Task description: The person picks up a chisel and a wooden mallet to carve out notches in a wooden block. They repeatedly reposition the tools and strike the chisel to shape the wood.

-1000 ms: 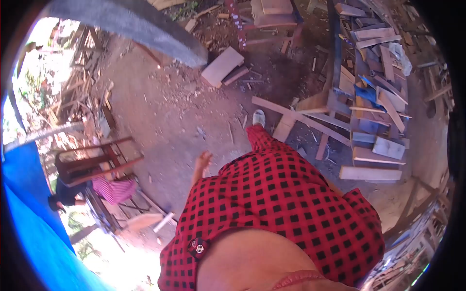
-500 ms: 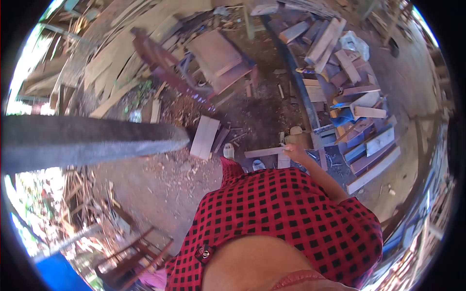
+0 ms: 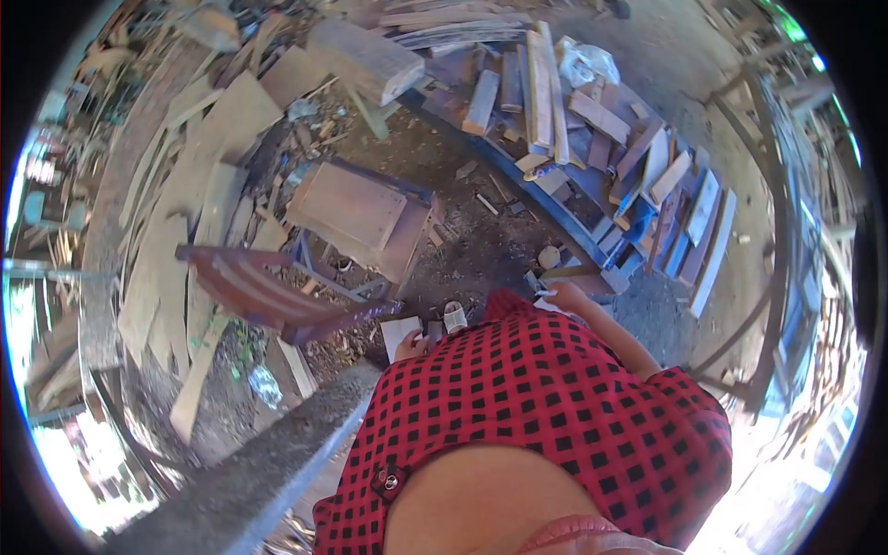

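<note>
My right hand (image 3: 566, 298) is low in front of my body, its fingers closed on a small pale thing I cannot make out. A short wooden board (image 3: 583, 278) lies just beyond it. My left hand (image 3: 409, 348) is at the edge of my checked shirt, beside a pale flat piece of wood (image 3: 396, 327). Its fingers look curled, with a small light spot between them too small to name. Part of that hand is hidden by the shirt. Between the two hands shows my sandalled foot (image 3: 454, 316).
A wooden box-like stand (image 3: 347, 213) is ahead, with a reddish-brown slatted wooden piece (image 3: 268, 291) beside it. Cut wood blocks (image 3: 601, 116) crowd a low table at right. A thick grey post (image 3: 277, 453) slants past my left side. Long planks (image 3: 153, 287) lie at far left.
The view has turned left and my body leans further forward. My left hand has come into view by the pale wood. The long strip beside my right hand no longer shows.
</note>
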`<state>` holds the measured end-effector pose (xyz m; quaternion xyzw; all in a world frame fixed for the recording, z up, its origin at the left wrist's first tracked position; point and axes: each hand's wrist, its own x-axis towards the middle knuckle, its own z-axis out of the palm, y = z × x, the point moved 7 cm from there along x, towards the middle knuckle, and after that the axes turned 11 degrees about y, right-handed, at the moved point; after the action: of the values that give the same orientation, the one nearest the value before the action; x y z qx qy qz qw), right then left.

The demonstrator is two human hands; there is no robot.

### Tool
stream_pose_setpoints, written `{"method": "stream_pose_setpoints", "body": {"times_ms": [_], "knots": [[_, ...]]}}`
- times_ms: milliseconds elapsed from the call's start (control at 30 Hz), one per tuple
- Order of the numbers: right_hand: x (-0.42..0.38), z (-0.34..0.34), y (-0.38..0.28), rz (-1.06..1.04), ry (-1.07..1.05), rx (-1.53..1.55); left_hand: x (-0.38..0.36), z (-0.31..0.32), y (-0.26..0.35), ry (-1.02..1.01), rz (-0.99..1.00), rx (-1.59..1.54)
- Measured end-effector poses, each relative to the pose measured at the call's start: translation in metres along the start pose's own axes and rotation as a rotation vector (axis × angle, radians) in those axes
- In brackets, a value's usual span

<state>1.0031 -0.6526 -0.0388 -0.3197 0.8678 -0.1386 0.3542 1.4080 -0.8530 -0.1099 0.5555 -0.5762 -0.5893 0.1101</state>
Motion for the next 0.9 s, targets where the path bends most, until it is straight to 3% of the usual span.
{"method": "stream_pose_setpoints", "body": {"times_ms": [33,100,133,200,300,400,433,533,600,833,900], "knots": [[0.000,-0.008,0.000,-0.051,0.194,0.016,0.005,-0.001,0.040,-0.024,-0.009,0.044],[-0.010,-0.026,-0.003,0.068,0.224,0.059,0.009,0.000,0.132,-0.024,0.067,0.250],[-0.014,-0.035,-0.003,0.142,0.225,0.081,0.023,0.005,0.136,-0.061,0.085,0.271],[-0.019,-0.044,0.001,0.173,0.296,0.082,0.048,0.012,0.133,-0.122,-0.026,-0.053],[-0.017,-0.078,0.003,0.099,0.670,0.298,0.068,0.016,0.154,-0.125,-0.036,-0.070],[0.003,-0.090,0.028,0.243,0.759,0.406,0.103,0.015,0.164,-0.172,-0.071,-0.048],[0.002,-0.108,0.016,0.160,0.861,0.305,0.122,0.016,0.164,-0.160,-0.062,-0.044],[0.029,-0.120,0.032,0.310,0.756,0.283,0.174,0.014,0.162,-0.142,-0.123,0.263],[0.041,-0.115,0.047,0.448,0.604,0.463,0.194,0.016,0.178,-0.145,-0.129,0.370],[0.047,-0.134,0.034,0.379,0.694,0.206,0.231,0.039,0.257,-0.170,-0.013,0.439],[0.035,-0.149,0.022,0.489,0.651,0.261,0.236,0.045,0.273,-0.172,0.011,0.457]]}}
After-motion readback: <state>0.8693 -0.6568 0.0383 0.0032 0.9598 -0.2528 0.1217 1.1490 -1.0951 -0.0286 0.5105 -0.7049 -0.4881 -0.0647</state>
